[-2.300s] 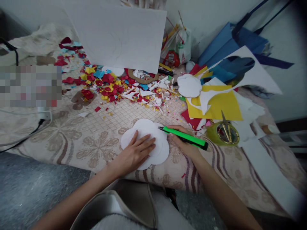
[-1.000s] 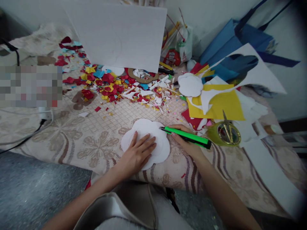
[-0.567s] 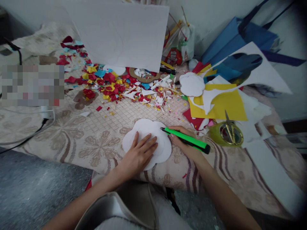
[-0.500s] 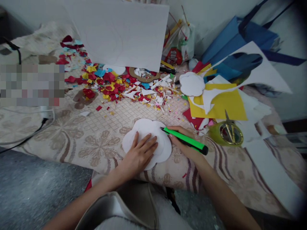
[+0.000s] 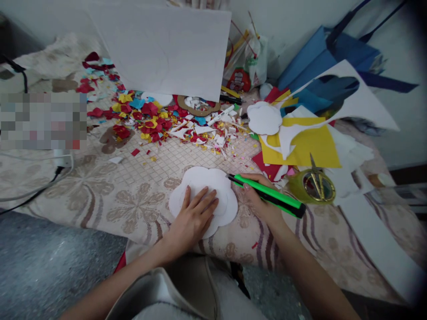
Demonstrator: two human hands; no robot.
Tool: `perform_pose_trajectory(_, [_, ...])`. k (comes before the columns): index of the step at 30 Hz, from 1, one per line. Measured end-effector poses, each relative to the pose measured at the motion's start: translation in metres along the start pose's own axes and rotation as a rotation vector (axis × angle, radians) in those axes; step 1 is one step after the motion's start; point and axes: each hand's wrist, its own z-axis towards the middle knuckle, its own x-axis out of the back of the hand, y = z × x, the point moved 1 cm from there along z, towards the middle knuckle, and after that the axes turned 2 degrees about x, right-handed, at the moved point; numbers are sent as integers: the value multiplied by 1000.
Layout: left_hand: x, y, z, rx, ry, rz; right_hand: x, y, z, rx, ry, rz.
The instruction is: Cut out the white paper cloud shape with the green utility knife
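A white scalloped paper shape point(image 5: 222, 178) lies near the front edge of the table, with a smaller rounded outline or layer on its middle. My left hand point(image 5: 196, 213) rests flat on it, fingers spread. In my right hand point(image 5: 262, 198) is a green and black utility knife point(image 5: 270, 195), held at a slant. Its dark tip points left, beside the upper right edge of the white shape; whether it touches the paper I cannot tell.
Coloured paper scraps point(image 5: 153, 120) are heaped behind the shape, before a large white board point(image 5: 173, 53). Scissors point(image 5: 317, 178) lie on a yellow-green tape roll point(image 5: 296, 184) at right, near yellow paper point(image 5: 310, 146). A blue bag point(image 5: 303, 62) stands behind.
The knife and my right hand have shifted slightly right, so the tip sits farther out by the shape's edge. My left hand stays flat on the paper. The whole view has shifted a little.
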Motion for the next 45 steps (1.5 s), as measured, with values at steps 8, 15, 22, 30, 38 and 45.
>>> perform_pose_trajectory(8, [-8,15,1,60,33,46,-9,0,-6,25,-41,-17])
perform_pose_trajectory(15, [-9,17,0,61,37,73,-12,-2,-4,47,-56,-39])
perform_pose_trajectory(22, [-9,17,0,57,32,84,-13,-6,-5,59,-52,-72])
perform_pose_trajectory(30, [-9,17,0,60,43,89,-13,-5,-6,48,-59,-125])
perform_pose_trajectory(38, [-9,17,0,57,38,91,-14,3,-3,41,-97,-152])
perform_pose_trajectory(45, [-9,17,2,57,30,93,-14,-6,8,56,-151,-122])
